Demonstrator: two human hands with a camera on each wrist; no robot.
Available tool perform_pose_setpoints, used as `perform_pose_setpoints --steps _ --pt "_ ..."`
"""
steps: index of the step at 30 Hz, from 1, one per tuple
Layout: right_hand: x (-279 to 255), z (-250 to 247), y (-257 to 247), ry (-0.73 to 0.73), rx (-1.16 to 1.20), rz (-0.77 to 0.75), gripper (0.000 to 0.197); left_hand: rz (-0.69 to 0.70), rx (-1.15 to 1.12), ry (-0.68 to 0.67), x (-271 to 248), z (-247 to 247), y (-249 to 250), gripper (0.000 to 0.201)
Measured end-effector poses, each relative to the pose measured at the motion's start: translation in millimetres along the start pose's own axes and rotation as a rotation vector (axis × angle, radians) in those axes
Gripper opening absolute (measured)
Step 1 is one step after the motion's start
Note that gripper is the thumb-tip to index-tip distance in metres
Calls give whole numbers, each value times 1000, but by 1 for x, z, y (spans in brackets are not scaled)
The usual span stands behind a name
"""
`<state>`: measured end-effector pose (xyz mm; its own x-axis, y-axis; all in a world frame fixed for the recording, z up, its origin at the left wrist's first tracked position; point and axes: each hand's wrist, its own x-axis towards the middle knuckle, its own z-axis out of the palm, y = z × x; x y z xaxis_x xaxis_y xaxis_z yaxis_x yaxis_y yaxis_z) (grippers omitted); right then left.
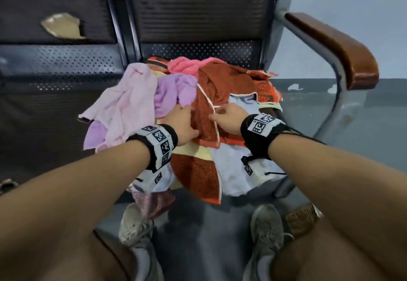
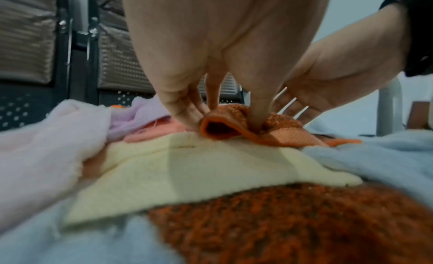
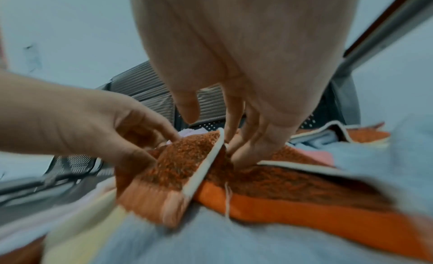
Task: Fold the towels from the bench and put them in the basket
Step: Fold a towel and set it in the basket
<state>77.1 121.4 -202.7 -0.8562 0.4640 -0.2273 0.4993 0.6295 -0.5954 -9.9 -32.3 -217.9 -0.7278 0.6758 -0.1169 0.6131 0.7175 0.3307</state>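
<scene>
The orange towel (image 1: 207, 113) lies atop the pile on the bench (image 1: 66, 77), long axis toward the person; left hand (image 1: 185, 124) pinches a fold; right hand (image 1: 229, 117) pinches the cream hem, just beside.

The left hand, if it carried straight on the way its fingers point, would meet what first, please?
Probably the purple towel: the left hand grips the orange towel and points up the pile toward it, though depth is unclear.

Waiting area: linked perforated-metal bench seats (image 1: 66, 64), wooden armrest (image 1: 334, 47).
</scene>
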Motion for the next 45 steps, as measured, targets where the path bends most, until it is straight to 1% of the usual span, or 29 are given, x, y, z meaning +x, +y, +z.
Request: perform_pose_setpoints --steps 3,6,8,9,10,11,12,13,14,16,17,19,20,21,22,23,24,26,27,30,33,35,36,38,39,41,42,44,45 --pt "15 1 -5 37 176 51 40 12 -133 80 6 -2 4 33" --pt "22 -2 -10 47 214 87 51 68 -430 100 5 -15 15 14" --pt "27 -5 -10 71 276 103 53 89 -685 -29 0 -24 24 11" --pt "29 -6 -9 94 296 86 43 84 -770 -113 -3 -29 26 13" --pt "28 -8 -11 115 309 60 25 77 -815 -184 -6 -31 28 14" --pt "26 -10 -12 119 348 27 7 74 -820 -218 -7 -34 27 13" --pt "21 -11 -15 87 412 -2 8 71 -818 -219 -7 -36 25 14" --pt "18 -11 -17 39 483 -39 17 69 -781 -169 -6 -39 22 17" --pt "13 -13 -18 -3 502 -97 24 76 -677 -70 -3 -43 18 18" --pt "0 -20 -22 -54 428 -257 34 93 -358 129 2 -50 7 16" --pt "-6 -24 -23 -84 390 -330 38 89 -261 169 5 -51 1 29" --pt "-22 -32 -30 -170 401 -417 45 100 -245 133 10 -50 -6 59" --pt "-29 -35 -33 -204 412 -457 47 142 -256 127 12 -48 -7 71" --pt "-34 -38 -34 -242 406 -479 48 198 -252 136 13 -47 -6 74" --pt "-39 -40 -35 -274 382 -481 46 255 -234 159 13 -45 -5 68" --pt "-42 -43 -34 -282 362 -470 41 304 -231 183 13 -45 -2 56" --pt "-44 -45 -32 -262 356 -447 33 339 -263 196 13 -45 0 42" --pt "-43 -48 -25 -172 382 -367 16 343 -387 198 12 -48 6 23" --pt "-42 -51 -21 -119 379 -314 16 316 -420 223 11 -51 9 17" --pt "-30 -59 -1 23 214 -226 12 216 -462 449 12 -62 11 8" --pt "-23 -67 17 254 -23 -165 17 101 -456 650 8 -80 9 20" --pt "-21 -73 18 401 -33 -125 15 -3 -395 748 8 -90 10 28" --pt "-17 -75 17 469 -34 -119 17 -19 -383 765 7 -92 12 28" --pt "-14 -78 12 557 -19 -105 9 28 -449 722 6 -89 14 21" --pt "-14 -78 9 579 -10 -109 11 69 -498 681 4 -85 15 23" --pt "-18 -74 5 587 -2 -182 32 90 -629 594 2 -77 16 32" --pt "-20 -72 1 600 -3 -252 34 76 -690 545 1 -74 16 30" --pt "-25 -71 -8 608 50 -394 24 88 -716 463 2 -71 17 25" --pt "-26 -72 -11 601 85 -433 17 112 -702 430 4 -70 15 17"
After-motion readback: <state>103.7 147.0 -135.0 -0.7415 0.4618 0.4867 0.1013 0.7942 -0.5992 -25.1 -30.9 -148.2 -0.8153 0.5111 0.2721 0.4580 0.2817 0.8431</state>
